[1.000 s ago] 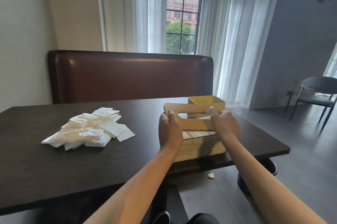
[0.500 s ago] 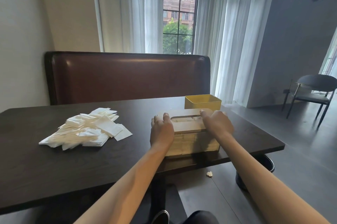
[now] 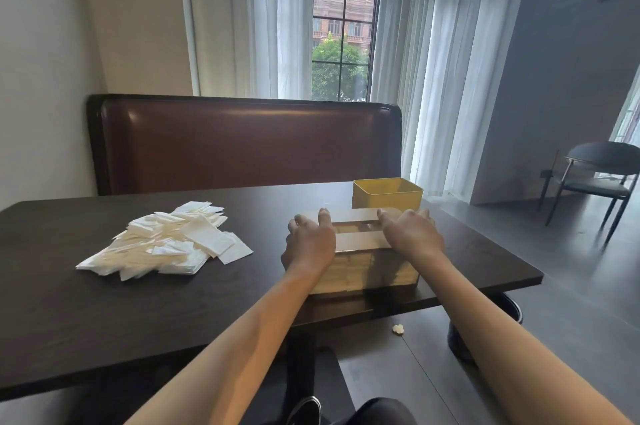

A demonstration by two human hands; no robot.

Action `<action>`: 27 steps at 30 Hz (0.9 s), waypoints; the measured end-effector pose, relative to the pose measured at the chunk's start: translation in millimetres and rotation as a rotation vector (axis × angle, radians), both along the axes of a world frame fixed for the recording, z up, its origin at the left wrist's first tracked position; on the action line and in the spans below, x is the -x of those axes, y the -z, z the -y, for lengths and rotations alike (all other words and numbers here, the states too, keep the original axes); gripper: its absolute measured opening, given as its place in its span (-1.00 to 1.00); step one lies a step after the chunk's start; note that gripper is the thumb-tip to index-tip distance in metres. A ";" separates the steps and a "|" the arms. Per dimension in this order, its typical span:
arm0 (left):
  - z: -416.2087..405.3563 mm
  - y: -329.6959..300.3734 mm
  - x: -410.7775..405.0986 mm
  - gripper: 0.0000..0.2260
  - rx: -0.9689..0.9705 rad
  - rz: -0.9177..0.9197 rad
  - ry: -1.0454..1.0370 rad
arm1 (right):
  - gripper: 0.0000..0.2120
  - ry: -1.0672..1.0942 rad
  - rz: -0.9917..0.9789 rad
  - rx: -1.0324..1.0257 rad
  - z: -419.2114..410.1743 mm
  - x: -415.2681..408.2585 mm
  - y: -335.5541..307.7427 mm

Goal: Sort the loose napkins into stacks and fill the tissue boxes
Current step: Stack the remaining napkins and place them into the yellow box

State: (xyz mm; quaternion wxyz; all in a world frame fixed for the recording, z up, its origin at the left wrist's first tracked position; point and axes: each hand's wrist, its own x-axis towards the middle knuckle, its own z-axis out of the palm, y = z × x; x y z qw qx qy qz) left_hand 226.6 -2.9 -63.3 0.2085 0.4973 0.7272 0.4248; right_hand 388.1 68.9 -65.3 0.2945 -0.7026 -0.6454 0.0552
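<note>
A clear tissue box [image 3: 367, 274] with a stack of napkins inside stands near the table's right front edge. Its wooden lid [image 3: 358, 239], which has a slot in it, lies flat on top. My left hand [image 3: 310, 241] holds the lid's left end, thumb on top and fingers over the edge. My right hand [image 3: 412, 234] holds the right end in the same way. A loose pile of white napkins [image 3: 166, 241] lies on the table to the left. An open yellow box [image 3: 386, 196] stands just behind the tissue box.
The dark wooden table [image 3: 104, 314] ends close to the right of the tissue box. A brown leather bench [image 3: 242, 144] backs the far side. A dark chair [image 3: 599, 175] stands at the right. A small crumpled scrap [image 3: 398, 329] lies on the floor.
The lid, held raised and tilted above the box a second ago, has come down flat onto the box. Both hands moved down with it and stay at its ends.
</note>
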 end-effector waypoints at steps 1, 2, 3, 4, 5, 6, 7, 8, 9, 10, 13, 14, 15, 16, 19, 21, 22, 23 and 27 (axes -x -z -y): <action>-2.2 -0.2 0.6 -0.42 -0.010 -0.042 0.010 | -0.34 -0.012 0.002 -0.011 -0.5 -0.7 -0.6; -5.1 -0.7 1.4 -0.37 -0.026 -0.096 0.032 | -0.34 -0.039 0.013 -0.022 -1.2 -1.7 -2.8; -7.1 -2.1 2.0 -0.33 -0.031 -0.152 0.064 | -0.37 -0.087 0.031 -0.026 -2.9 -2.7 -4.9; -9.2 -3.9 2.0 -0.34 -0.030 -0.202 0.091 | -0.41 -0.152 0.049 -0.022 -4.8 -3.5 -7.2; -10.8 -6.5 1.7 -0.41 -0.025 -0.236 0.105 | -0.45 -0.221 0.059 -0.005 -6.9 -4.0 -9.1; -12.4 -8.5 1.5 -0.50 -0.024 -0.239 0.114 | -0.47 -0.277 0.055 0.004 -8.4 -4.4 -10.0; -13.7 -10.0 1.8 -0.57 -0.041 -0.197 0.118 | -0.47 -0.318 0.033 0.009 -9.8 -5.0 -9.7; -14.5 -10.5 2.8 -0.60 -0.057 -0.169 0.129 | -0.46 -0.347 0.002 0.014 -10.6 -5.5 -8.9; -15.2 -10.4 2.8 -0.60 -0.055 -0.157 0.145 | -0.45 -0.368 -0.023 0.028 -11.4 -6.1 -8.5; -14.8 -9.8 3.0 -0.54 -0.058 -0.175 0.163 | -0.45 -0.390 -0.035 0.050 -12.7 -6.9 -8.1; -14.9 -6.2 2.4 -0.41 -0.053 -0.212 0.154 | -0.39 -0.420 -0.036 0.126 -12.7 -8.5 -7.9; -15.5 -6.1 1.0 -0.40 -0.048 -0.248 0.155 | -0.36 -0.419 -0.036 0.128 -11.8 -8.3 -8.3; -15.6 -6.8 -0.1 -0.40 -0.047 -0.279 0.154 | -0.34 -0.412 -0.032 0.125 -11.3 -7.8 -8.6; -16.0 -8.2 -0.9 -0.40 -0.045 -0.301 0.154 | -0.34 -0.407 -0.019 0.119 -11.2 -7.1 -8.4; -17.5 -10.7 -2.0 -0.42 -0.016 -0.334 0.159 | -0.35 -0.404 0.036 0.115 -10.8 -4.8 -9.7; -17.8 -10.7 -2.6 -0.42 0.000 -0.349 0.166 | -0.34 -0.405 0.059 0.122 -9.5 -3.7 -11.5; -18.3 -10.6 -2.8 -0.42 0.004 -0.364 0.165 | -0.34 -0.404 0.071 0.123 -8.8 -3.4 -12.0; -18.7 -10.6 -3.3 -0.43 0.009 -0.379 0.165 | -0.34 -0.401 0.085 0.121 -7.6 -3.0 -11.9; -16.6 -9.1 -4.5 -0.42 0.041 -0.451 0.188 | -0.34 -0.389 0.109 0.098 -0.1 -2.3 -11.1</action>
